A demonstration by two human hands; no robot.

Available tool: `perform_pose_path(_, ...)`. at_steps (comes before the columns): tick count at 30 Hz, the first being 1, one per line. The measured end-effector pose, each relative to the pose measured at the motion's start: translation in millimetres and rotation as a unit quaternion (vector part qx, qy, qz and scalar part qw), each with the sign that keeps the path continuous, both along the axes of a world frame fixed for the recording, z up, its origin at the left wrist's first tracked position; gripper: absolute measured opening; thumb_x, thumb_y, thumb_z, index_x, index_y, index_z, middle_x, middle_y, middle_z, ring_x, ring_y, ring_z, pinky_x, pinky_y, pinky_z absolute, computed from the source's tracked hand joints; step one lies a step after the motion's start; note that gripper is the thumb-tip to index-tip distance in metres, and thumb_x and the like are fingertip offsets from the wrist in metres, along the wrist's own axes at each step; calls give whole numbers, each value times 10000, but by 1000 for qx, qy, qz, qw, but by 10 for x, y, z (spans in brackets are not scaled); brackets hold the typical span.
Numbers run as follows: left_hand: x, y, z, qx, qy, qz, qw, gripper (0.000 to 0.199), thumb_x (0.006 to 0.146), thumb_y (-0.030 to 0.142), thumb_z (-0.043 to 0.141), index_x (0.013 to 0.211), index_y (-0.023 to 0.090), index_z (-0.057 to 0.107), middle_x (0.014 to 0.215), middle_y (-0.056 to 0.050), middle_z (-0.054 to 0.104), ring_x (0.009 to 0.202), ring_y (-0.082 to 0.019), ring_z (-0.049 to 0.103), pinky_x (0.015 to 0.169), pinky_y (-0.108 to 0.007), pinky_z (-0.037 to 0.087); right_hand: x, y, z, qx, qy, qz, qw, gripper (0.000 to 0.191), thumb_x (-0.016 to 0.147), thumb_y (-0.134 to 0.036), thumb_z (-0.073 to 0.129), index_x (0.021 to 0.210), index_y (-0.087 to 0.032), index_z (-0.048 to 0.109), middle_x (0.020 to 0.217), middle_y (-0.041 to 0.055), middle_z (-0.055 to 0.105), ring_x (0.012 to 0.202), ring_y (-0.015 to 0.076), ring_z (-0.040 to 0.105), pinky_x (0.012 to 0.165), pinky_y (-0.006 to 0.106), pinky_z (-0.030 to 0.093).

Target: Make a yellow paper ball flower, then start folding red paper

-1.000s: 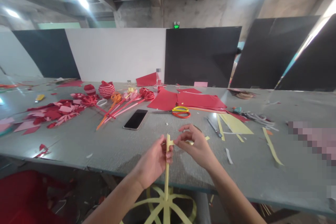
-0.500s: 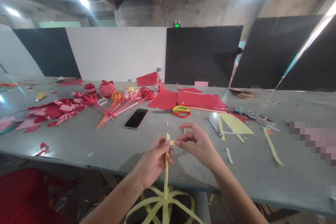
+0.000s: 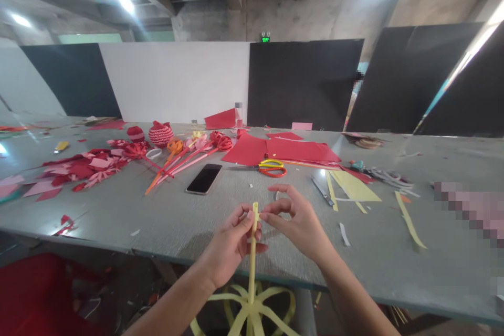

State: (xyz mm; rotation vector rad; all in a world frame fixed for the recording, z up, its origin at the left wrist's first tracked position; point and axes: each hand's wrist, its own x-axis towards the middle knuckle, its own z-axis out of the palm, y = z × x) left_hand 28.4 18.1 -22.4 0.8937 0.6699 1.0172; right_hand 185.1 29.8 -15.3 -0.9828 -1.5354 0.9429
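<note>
My left hand [image 3: 235, 239] is closed around the upper part of a rolled yellow paper stem [image 3: 252, 270]. Below, the stem joins several curved yellow paper strips [image 3: 252, 308] that fan out past the table edge. My right hand [image 3: 295, 220] pinches the short end of a yellow paper strip [image 3: 258, 217] at the side of the stem, close to my left fingertips. Its other fingers are bent and raised. Beyond the hands lie scissors [image 3: 271, 168] with yellow and orange handles and a dark phone [image 3: 203, 178].
Red paper sheets [image 3: 291, 150] lie behind the scissors. To the right are yellow paper pieces [image 3: 356, 185], a box cutter [image 3: 322, 190] and a loose yellow strip [image 3: 409, 220]. Paper flowers on sticks [image 3: 185, 160] and pink-red scraps [image 3: 82, 168] cover the left. A red stool-like shape [image 3: 35, 294] stands below.
The stem has shifted slightly right and its top has turned. Less of the yellow strip shows between my hands, and the strips below have rotated. A left finger now extends outward.
</note>
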Motion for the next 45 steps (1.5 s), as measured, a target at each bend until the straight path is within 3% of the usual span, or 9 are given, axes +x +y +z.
perform_pose_path(10,32,-51,71,91,111,52,988,316,745,460,657,860,186,551,727,8,604,610,-118,592,648,-278,512,6,-51,35,-9,8,4,1000,397,702,-291,666,1047,-231,479,710,-24,636,664,146,606,618,292,479)
perform_pose_path(17,5,-32,85,102,136,10,985,364,775,526,590,840,169,571,702,-31,644,612,-150,625,659,-301,513,-23,-66,74,-10,5,11,1000,396,683,-337,690,1010,-223,498,641,-56,561,606,124,564,592,270,456)
perform_pose_path(20,-15,-52,107,111,140,7,984,349,736,491,657,860,172,589,706,-9,626,599,-130,609,633,-279,513,5,-76,81,-18,24,44,999,395,693,-335,688,1018,-224,494,671,-50,580,619,126,584,588,267,453)
perform_pose_path(24,-37,-61,105,103,126,12,987,296,728,428,691,879,183,623,711,10,588,645,-123,589,608,-256,515,86,-88,76,-31,31,86,995,332,746,-324,637,1029,-219,496,729,-16,625,686,136,596,618,277,457)
perform_pose_path(37,-32,15,-2,52,20,-18,998,212,726,347,708,818,163,657,700,8,564,622,-87,516,585,-212,455,137,-88,84,3,-14,21,1000,289,727,-300,644,966,-209,509,704,-10,656,617,126,592,565,255,452)
perform_pose_path(40,-31,0,28,103,65,5,993,236,703,347,729,826,157,663,669,8,593,615,-89,533,602,-207,443,107,-179,100,51,-42,-17,998,288,721,-268,657,964,-214,511,684,-25,651,636,132,624,579,251,476)
perform_pose_path(42,-38,-46,76,149,94,28,984,221,697,331,737,819,159,673,659,8,612,611,-88,543,610,-198,440,97,-267,114,123,-75,-59,988,291,739,-242,652,994,-225,514,710,-26,659,666,133,637,609,256,490)
perform_pose_path(45,-76,-214,176,193,106,35,975,164,710,302,730,826,192,692,694,6,642,641,-92,569,622,-188,450,107,-467,163,280,-133,-132,942,290,751,-181,641,1003,-262,522,739,-40,668,660,124,634,706,300,503)
